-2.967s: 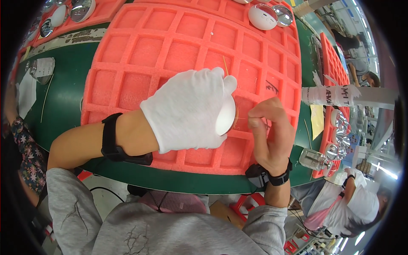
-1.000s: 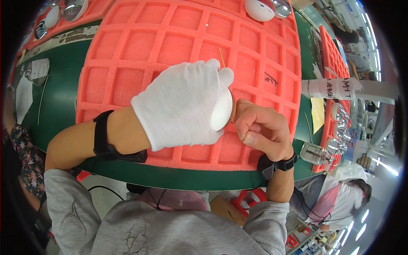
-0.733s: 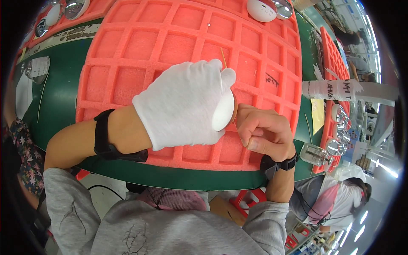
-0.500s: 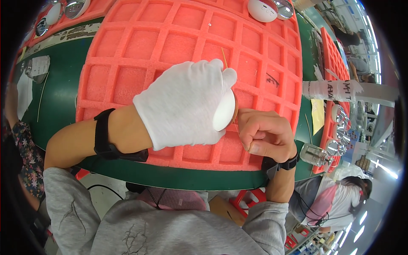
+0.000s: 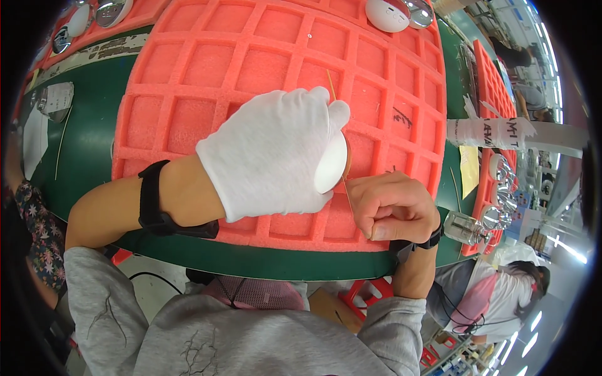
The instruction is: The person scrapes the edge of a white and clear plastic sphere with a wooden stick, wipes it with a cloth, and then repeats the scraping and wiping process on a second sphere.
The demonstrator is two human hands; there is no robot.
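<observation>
My left hand (image 5: 276,150), in a white glove, is closed round a smooth white rounded piece (image 5: 332,164). A thin yellow strand (image 5: 330,83) sticks up past its fingertips. The piece's right edge shows a brownish rim; most of the rest is hidden by the glove. Just right of it is my bare right hand (image 5: 395,207), thumb and forefinger pinched together. Another stretch of thin strand runs from the piece's lower edge down to these fingers, and its end is hidden in the pinch. Both hands are over the pink foam tray (image 5: 269,66).
Another white rounded piece with a shiny part (image 5: 389,15) lies at the tray's far right. A clear-and-silver part (image 5: 463,228) sits by the right tray. A taped grey arm (image 5: 501,133) reaches in from the right. The green table (image 5: 88,144) surrounds the tray; people sit nearby.
My right hand has shifted slightly down and to the right, and the strand between the hands shows more plainly. My left hand keeps its hold on the white piece.
</observation>
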